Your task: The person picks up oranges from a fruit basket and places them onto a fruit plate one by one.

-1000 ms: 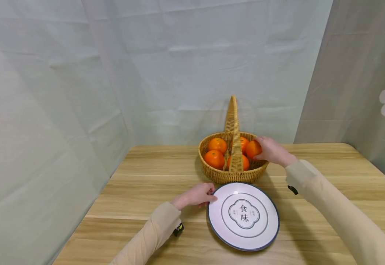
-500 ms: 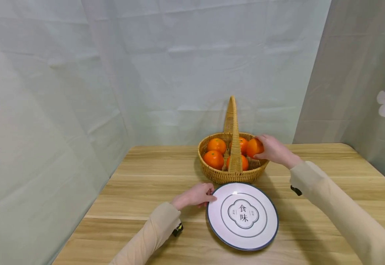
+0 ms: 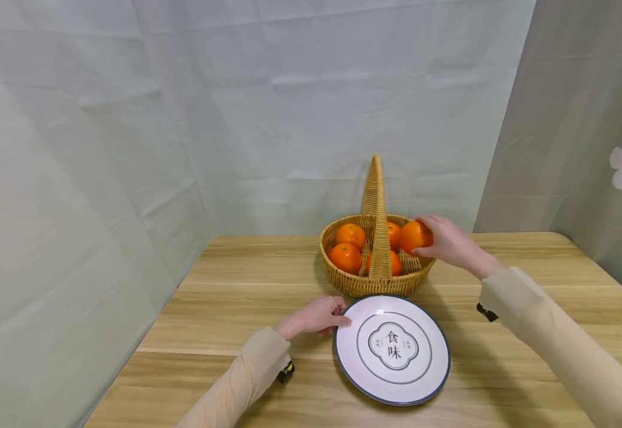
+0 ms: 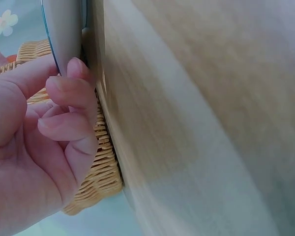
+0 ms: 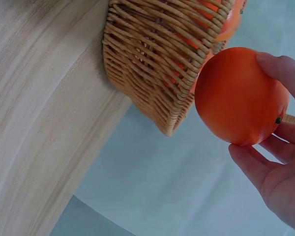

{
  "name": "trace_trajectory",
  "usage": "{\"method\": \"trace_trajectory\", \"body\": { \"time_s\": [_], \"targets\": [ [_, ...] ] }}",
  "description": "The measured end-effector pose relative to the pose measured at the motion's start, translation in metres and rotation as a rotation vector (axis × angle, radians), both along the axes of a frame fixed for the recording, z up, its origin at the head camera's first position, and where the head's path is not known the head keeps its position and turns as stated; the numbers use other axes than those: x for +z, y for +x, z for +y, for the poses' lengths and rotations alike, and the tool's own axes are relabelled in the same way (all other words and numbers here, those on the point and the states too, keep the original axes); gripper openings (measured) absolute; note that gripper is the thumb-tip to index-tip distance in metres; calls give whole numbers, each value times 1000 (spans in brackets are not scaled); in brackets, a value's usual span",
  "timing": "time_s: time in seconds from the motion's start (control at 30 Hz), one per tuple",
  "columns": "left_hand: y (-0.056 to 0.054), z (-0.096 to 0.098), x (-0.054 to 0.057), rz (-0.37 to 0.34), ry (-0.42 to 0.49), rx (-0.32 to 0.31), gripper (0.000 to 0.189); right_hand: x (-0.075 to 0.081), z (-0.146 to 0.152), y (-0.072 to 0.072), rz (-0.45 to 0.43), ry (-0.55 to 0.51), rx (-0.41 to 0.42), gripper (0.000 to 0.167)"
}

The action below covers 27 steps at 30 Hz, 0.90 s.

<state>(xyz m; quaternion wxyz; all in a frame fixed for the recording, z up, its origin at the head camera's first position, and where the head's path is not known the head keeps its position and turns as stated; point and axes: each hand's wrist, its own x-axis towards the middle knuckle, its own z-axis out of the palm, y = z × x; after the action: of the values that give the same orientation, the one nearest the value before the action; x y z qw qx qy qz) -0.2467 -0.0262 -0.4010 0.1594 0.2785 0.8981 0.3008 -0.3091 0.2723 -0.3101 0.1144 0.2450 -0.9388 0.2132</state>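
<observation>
My right hand (image 3: 450, 242) grips an orange (image 3: 415, 237) between thumb and fingers, at the right rim of a wicker basket (image 3: 364, 288). In the right wrist view, that orange (image 5: 241, 96) is raised to the height of the basket's rim (image 5: 189, 73), its small green stem end showing. Several more oranges (image 3: 345, 257) lie in the basket. With thumb on top and fingers curled below, my left hand (image 3: 316, 315) pinches the left edge of a white, blue-rimmed plate (image 3: 364, 380). The left wrist view shows the plate's edge (image 4: 64, 34) between thumb and fingers (image 4: 71, 91).
Over the basket rises a tall wicker handle (image 3: 380, 238). It stands just behind the plate on a wooden table (image 3: 225, 309). Pale cloth (image 3: 289, 119) hangs behind the table and along its left side.
My right hand has drawn the orange rightward and slightly up, toward the basket's right rim. The left hand and the plate have stayed in place.
</observation>
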Motion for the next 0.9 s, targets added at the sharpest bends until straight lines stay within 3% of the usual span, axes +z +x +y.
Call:
{"method": "trace_trajectory", "body": {
  "time_s": [0.57, 0.9],
  "targets": [
    [2, 0, 2, 19, -14, 27, 19, 20, 3, 29, 43, -46, 21, 69],
    [3, -3, 4, 22, -7, -2, 19, 27, 4, 42, 89, -46, 19, 68]
  ]
}}
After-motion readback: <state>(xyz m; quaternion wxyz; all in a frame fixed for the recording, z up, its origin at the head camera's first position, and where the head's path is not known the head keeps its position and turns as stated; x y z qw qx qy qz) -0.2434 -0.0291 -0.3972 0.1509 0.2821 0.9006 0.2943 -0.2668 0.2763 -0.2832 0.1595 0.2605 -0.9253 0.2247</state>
